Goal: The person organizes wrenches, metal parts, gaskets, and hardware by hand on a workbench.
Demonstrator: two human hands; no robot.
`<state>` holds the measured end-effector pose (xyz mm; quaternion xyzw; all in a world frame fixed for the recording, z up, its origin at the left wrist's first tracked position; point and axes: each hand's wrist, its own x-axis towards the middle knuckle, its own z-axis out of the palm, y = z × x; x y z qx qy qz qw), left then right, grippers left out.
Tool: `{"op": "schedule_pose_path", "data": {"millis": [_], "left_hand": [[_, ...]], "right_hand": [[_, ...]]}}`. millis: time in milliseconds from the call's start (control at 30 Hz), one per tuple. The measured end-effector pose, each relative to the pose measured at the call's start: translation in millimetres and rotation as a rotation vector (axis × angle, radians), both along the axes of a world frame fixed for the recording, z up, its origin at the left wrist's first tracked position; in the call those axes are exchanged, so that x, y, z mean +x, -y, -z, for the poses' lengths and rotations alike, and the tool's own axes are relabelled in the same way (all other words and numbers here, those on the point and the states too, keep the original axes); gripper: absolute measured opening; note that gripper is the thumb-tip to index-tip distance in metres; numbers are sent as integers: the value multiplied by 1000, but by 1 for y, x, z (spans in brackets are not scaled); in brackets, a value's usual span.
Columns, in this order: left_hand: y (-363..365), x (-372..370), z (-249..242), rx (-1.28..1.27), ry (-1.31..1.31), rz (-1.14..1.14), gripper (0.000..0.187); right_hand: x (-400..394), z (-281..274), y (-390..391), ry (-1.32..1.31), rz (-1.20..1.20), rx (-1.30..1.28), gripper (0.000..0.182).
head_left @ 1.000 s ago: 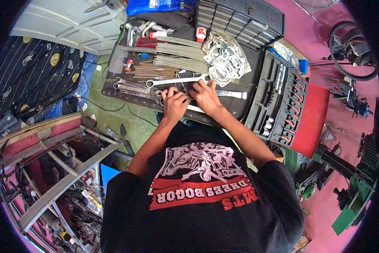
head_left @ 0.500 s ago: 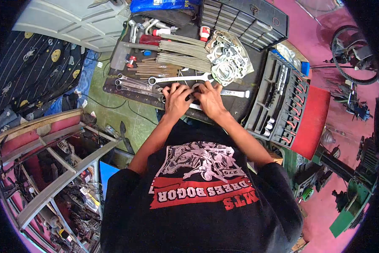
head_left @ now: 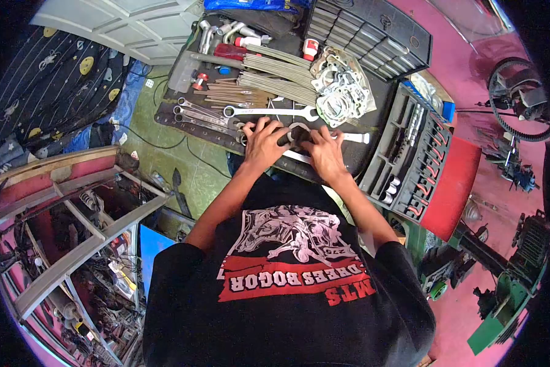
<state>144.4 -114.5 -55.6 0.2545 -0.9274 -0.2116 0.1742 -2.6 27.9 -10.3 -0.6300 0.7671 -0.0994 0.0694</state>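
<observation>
My left hand (head_left: 264, 147) is closed, fingers curled down at the front part of the dark tool mat (head_left: 226, 142). Something dark shows by its thumb, too hidden to name. My right hand (head_left: 327, 154) is also closed, its fingers bent over the shank of a wrench; what its fingertips grip is hidden. Between the hands lies a metal ring end (head_left: 299, 131), and a chrome wrench end (head_left: 355, 137) sticks out to the right. Part of another chrome tool (head_left: 296, 156) shows below. Beyond my fingers lies a long combination wrench (head_left: 269, 112); smaller wrenches (head_left: 201, 115) lie left.
Behind are bundled metal rods (head_left: 278, 73), copper-coloured rods (head_left: 226, 93), a pile of gaskets (head_left: 346, 92) and a red-and-white bottle (head_left: 310, 49). A socket set case (head_left: 403, 153) stands right, a drawer cabinet (head_left: 366, 40) at the back. A metal frame rack (head_left: 73, 244) is left.
My hands have moved apart, the right one shifting right and slightly down, and the ring end now shows between them. The whole view has shifted slightly.
</observation>
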Motion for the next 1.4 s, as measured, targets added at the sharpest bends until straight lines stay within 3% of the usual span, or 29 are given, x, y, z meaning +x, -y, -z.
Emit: {"op": "schedule_pose_path", "data": {"millis": [67, 300, 400, 567, 767, 900, 1000, 1100, 1300, 1400], "left_hand": [[0, 1, 0, -16, -14, 9, 34], [2, 1, 4, -17, -12, 70, 29], [1, 0, 3, -7, 0, 54, 31], [-2, -5, 2, 26, -36, 63, 34], [-15, -12, 4, -43, -38, -17, 42], [-16, -12, 1, -10, -10, -45, 49], [-15, -13, -3, -11, -2, -3, 55], [-13, -12, -2, 6, 44, 28, 56], [-13, -13, -2, -35, 83, 107, 51], [-13, -14, -3, -3, 135, 140, 47]], "right_hand": [[3, 3, -1, -7, -1, 4, 17], [-8, 7, -5, -3, 28, -34, 25], [-26, 16, -18, 47, 219, -112, 35], [-28, 31, 0, 96, 282, -263, 30], [-21, 31, 32, 46, 174, -230, 19], [-27, 29, 16, 75, 150, -216, 23], [-37, 27, -8, 74, 131, -162, 35], [-54, 25, -37, 20, 121, -152, 45], [-63, 21, -66, -49, 242, -156, 35], [-51, 23, -53, -22, 229, -80, 42]]}}
